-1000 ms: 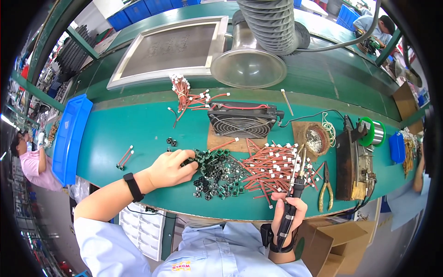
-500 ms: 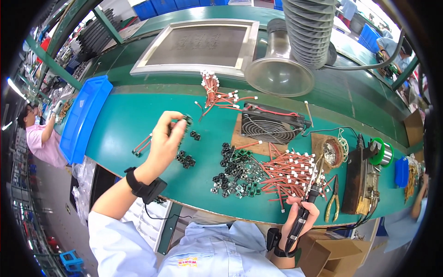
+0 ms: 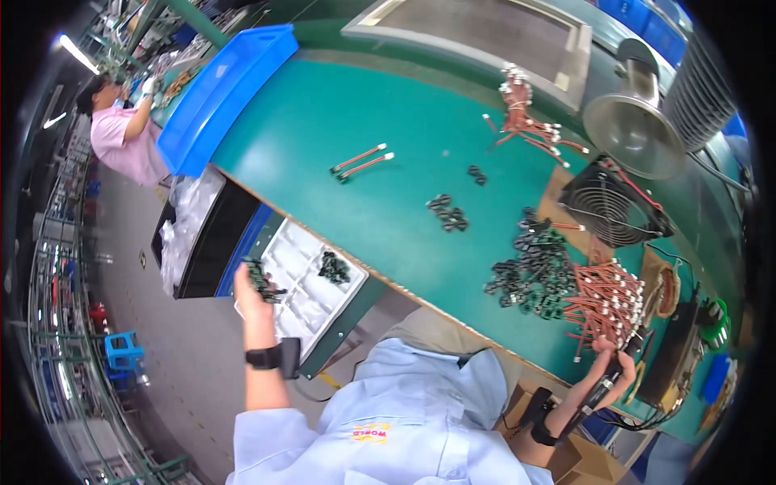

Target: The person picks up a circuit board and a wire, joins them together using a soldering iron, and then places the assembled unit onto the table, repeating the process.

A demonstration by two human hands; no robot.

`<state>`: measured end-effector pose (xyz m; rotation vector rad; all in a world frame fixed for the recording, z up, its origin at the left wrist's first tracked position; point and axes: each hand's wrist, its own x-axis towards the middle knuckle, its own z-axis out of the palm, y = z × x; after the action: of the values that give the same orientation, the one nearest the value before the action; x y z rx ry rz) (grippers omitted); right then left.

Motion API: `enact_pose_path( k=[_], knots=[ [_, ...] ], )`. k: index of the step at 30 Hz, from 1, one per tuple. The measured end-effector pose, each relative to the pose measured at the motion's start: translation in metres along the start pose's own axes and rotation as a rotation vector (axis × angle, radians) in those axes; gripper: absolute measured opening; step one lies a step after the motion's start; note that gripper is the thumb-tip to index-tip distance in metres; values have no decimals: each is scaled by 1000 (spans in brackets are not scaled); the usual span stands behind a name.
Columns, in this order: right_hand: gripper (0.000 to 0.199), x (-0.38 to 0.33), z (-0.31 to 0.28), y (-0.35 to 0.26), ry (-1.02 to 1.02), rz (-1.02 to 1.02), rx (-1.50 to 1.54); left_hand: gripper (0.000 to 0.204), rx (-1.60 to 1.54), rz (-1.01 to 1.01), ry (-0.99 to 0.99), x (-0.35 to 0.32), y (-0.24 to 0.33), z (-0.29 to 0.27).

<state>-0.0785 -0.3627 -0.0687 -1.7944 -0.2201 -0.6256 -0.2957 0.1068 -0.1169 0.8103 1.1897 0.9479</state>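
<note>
Hard to make out at the tip, a slim black soldering iron [image 3: 600, 393] in the grasp of the right hand [image 3: 612, 369], far right of the white moulded compartment tray [image 3: 301, 317]. Partly hidden, the left hand [image 3: 252, 297], curled around clumped, knobbly green circuit boards [image 3: 260, 281], at the tray's left edge.

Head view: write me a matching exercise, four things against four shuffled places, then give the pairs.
1. Blue rectangular plastic bin
2. Black square fan with wire grille
3. White plastic compartment tray
4. Black pen-shaped tool

A. In the right hand
B. Next to the left hand
C. At the left end of the green tabletop
D. Just beyond the large heap of red wires

Pairs: 1-C, 2-D, 3-B, 4-A
</note>
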Motion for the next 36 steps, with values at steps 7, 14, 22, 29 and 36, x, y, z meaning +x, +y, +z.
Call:
enact_pose_path(
  k=[7,14,22,29,36],
  knots=[
    [17,-9,-13,-14,-27,-48,-199,23,449,202,275,80,-176,-66],
    [16,-20,-17,-23,-54,-67,-247,20,831,390,333,60,-197,-42],
    [17,-18,-20,-22,-80,-82,-232,21,1080,465,373,44,-201,-30],
    [19,-18,-21,-20,-35,-49,-172,26,1304,633,558,47,-171,-40],
    [22,-25,-24,-8,3,30,-97,35,837,1082,-452,-128,8,110]
  ],
)
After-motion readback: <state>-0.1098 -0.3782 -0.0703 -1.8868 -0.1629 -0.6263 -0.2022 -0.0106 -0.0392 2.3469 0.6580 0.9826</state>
